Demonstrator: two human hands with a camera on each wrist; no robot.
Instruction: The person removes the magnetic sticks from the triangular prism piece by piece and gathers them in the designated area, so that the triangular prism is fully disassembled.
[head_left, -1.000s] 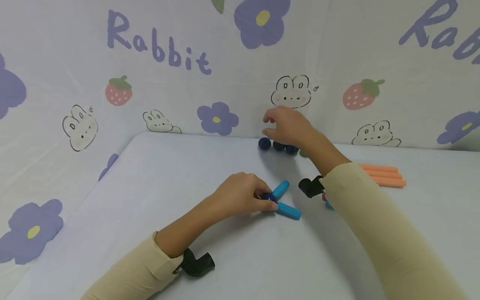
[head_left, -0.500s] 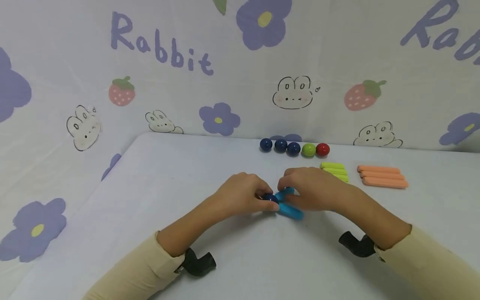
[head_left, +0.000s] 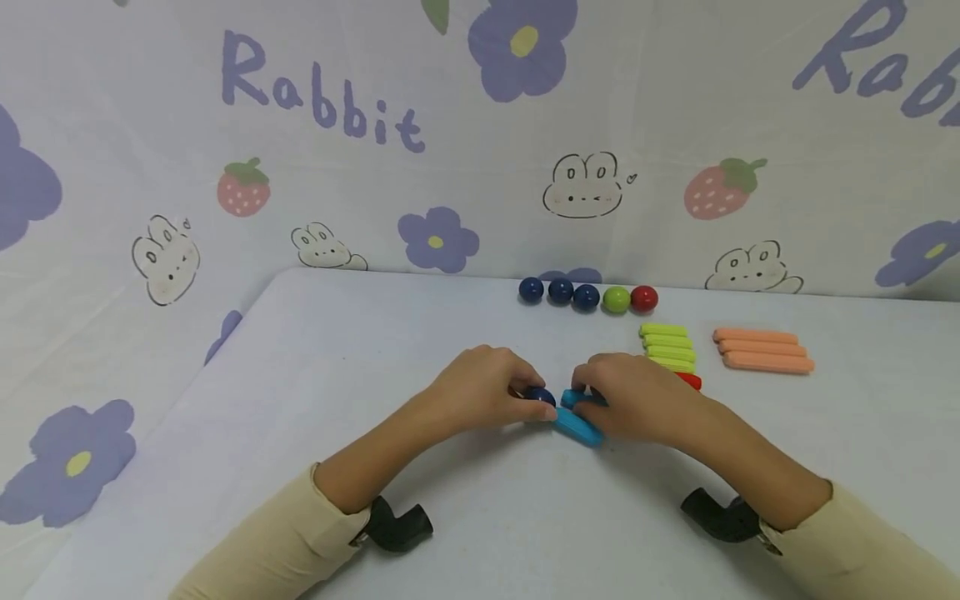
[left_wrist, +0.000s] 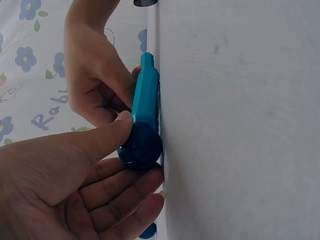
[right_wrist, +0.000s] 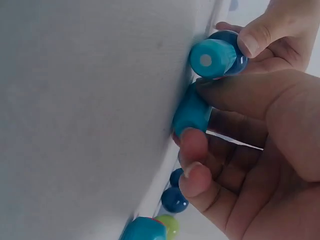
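Observation:
My left hand (head_left: 480,390) pinches a dark blue ball (left_wrist: 141,149) between thumb and fingers, low over the white table. A blue magnetic stick (head_left: 577,427) runs from that ball toward the right, its far end facing the right wrist camera. Just beyond it, my right hand (head_left: 637,396) grips a second blue stick (right_wrist: 192,112) with thumb and fingertips. In the head view a small gap shows between this second stick and the ball. The right fingers cover much of it.
At the table's back edge stand three dark blue balls (head_left: 560,291), a green ball (head_left: 617,299) and a red ball (head_left: 643,298). Yellow-green sticks (head_left: 670,342) and orange sticks (head_left: 765,350) lie to the right. A red stick (head_left: 687,381) shows behind my right hand.
My right hand has come from the back balls down to the blue sticks and taken one. That stick has moved off the ball to the right. The left hand stays put.

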